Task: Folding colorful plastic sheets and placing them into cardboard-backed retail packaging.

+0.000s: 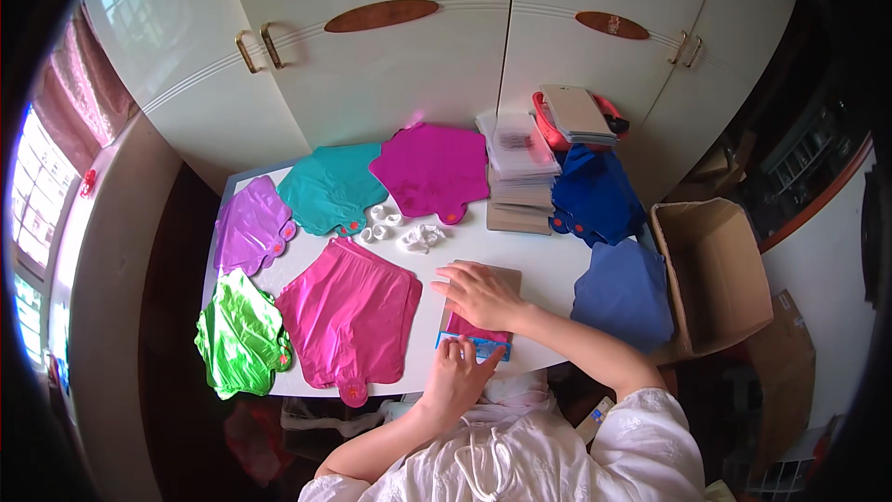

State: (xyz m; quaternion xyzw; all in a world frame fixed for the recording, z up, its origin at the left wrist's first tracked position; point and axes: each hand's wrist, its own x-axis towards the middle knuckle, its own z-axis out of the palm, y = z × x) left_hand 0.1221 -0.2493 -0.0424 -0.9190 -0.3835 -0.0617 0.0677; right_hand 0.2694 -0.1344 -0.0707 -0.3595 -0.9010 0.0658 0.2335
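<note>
My left grip (pixel 457 376) on blue strip (pixel 489 347), closure unclear; right grip (pixel 479 297) spread; pink foil (pixel 462 325) between seemingly part-folded; leftward sheet (pixel 351 316) unfolded.

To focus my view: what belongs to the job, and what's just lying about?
Likely in the job: left hand, right hand, tan board, pink piece, blue strip; perhaps foil sheets.
Seemingly lying about: red basket, box, flattened cardboard.

table (pixel 548 265): sheets (pixel 353 316) left and right, stack (pixel 525 191) between | carton (pixel 715 270) right of table | cabinet (pixel 390 65) behind
</note>
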